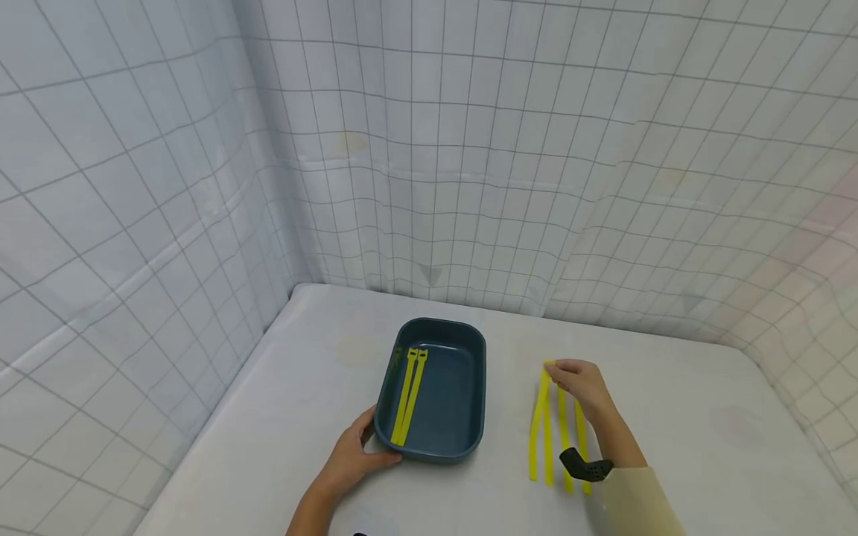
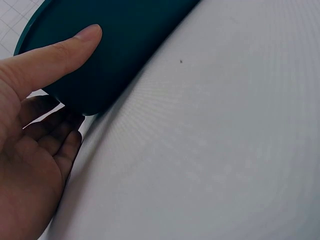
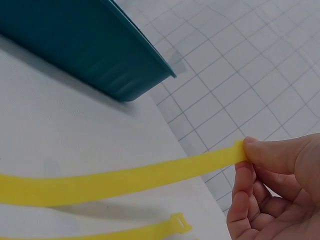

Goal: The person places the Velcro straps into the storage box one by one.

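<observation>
I log, lower right of the head view: one yellow strap (image 1: 539, 413), end pinched in the right hand (image 1: 583, 385), length trailing below the fingers. Lower centre: one tray (image 1: 450, 394), left hand (image 1: 351, 455) gripping its corner.

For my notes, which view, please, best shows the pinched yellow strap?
The right wrist view: the yellow strap looks largest, pinched by the right hand. Head shows it smaller; left wrist, not at all.

The hands (image 1: 347, 460) (image 1: 582, 383) are bare, the right sleeve (image 1: 637, 502) cream, the wrist device (image 1: 586, 467) black and perforated.
</observation>
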`<state>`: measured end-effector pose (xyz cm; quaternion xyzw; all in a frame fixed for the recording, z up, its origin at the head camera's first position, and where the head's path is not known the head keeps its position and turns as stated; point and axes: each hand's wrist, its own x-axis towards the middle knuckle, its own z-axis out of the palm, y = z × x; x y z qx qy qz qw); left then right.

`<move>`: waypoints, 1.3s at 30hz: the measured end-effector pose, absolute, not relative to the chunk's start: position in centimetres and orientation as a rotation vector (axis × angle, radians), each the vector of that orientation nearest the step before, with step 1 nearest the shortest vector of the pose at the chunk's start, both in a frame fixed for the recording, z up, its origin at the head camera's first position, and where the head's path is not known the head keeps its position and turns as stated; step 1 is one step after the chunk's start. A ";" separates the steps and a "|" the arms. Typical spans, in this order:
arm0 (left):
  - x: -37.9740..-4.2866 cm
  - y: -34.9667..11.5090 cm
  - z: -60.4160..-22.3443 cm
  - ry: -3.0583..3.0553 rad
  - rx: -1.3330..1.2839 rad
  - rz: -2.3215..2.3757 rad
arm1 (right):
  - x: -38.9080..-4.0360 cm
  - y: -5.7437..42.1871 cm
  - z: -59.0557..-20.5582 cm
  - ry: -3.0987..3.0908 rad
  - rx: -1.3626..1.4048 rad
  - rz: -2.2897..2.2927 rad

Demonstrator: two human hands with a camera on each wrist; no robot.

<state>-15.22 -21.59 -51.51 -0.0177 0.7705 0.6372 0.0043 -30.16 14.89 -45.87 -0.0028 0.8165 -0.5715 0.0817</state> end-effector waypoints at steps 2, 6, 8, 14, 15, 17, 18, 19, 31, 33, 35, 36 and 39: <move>-15.2 -21.5 -51.5 2.405 -0.068 1.998 | -29.9 15.0 -45.7 2.442 -0.016 -1.708; -15.2 -21.6 -51.6 2.403 -0.071 1.999 | -29.4 15.0 -45.4 2.451 -0.005 -1.713; -15.2 -21.6 -51.7 2.411 -0.066 2.000 | -29.3 15.0 -45.2 2.449 0.003 -1.731; -15.4 -21.5 -51.6 2.427 -0.060 2.004 | -28.9 15.2 -44.6 2.448 0.030 -1.764; -15.4 -21.5 -51.6 2.424 -0.061 2.005 | -28.8 15.3 -44.5 2.453 0.038 -1.764; -15.4 -21.4 -51.7 2.420 -0.063 2.007 | -28.7 15.4 -44.3 2.465 0.054 -1.770; -15.4 -21.4 -51.7 2.425 -0.066 2.002 | -28.6 15.4 -44.2 2.468 0.058 -1.774; -15.4 -21.4 -51.7 2.426 -0.067 2.004 | -28.5 15.5 -44.1 2.470 0.062 -1.778; -15.3 -21.5 -51.9 2.418 -0.069 2.001 | -27.6 16.0 -43.6 2.487 0.097 -1.781; -15.4 -21.5 -51.9 2.426 -0.065 2.000 | -27.5 15.9 -43.4 2.492 0.085 -1.796; -15.4 -21.6 -51.9 2.431 -0.060 1.999 | -27.3 15.9 -43.2 2.494 0.078 -1.799; -15.4 -21.6 -51.9 2.431 -0.056 2.000 | -27.3 15.9 -43.2 2.488 0.081 -1.806; -15.4 -21.6 -51.9 2.422 -0.055 1.999 | -26.9 16.0 -43.0 2.476 0.089 -1.814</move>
